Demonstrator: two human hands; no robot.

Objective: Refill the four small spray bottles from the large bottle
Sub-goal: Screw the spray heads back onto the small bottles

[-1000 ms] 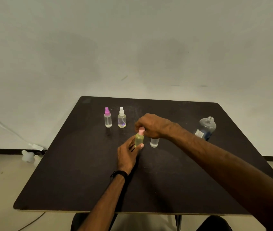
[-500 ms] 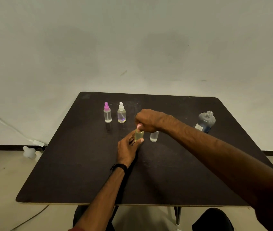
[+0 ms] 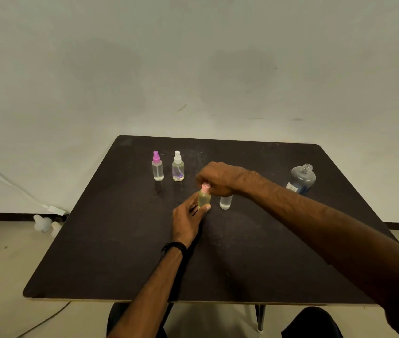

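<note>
On the dark table (image 3: pixel 125 252) my left hand (image 3: pixel 187 219) grips the base of a small yellowish spray bottle (image 3: pixel 203 199), which stands upright. My right hand (image 3: pixel 218 178) curls over its pink spray cap (image 3: pixel 205 187) from above. Just right of it stands a small clear bottle (image 3: pixel 225 202), its top hidden behind my right hand. Farther back stand a clear bottle with a magenta cap (image 3: pixel 157 167) and a bottle with a white cap (image 3: pixel 178 167). The large bluish bottle (image 3: pixel 302 179) stands uncapped at the right.
A white cable and plug (image 3: pixel 52 209) and whitish bottles (image 3: pixel 43 223) lie on the floor left of the table. The wall rises close behind the table's far edge. My knees show under the near edge.
Both hands stay on the yellowish bottle; the right hand has sunk lower over the pink cap. The view has shifted slightly.
</note>
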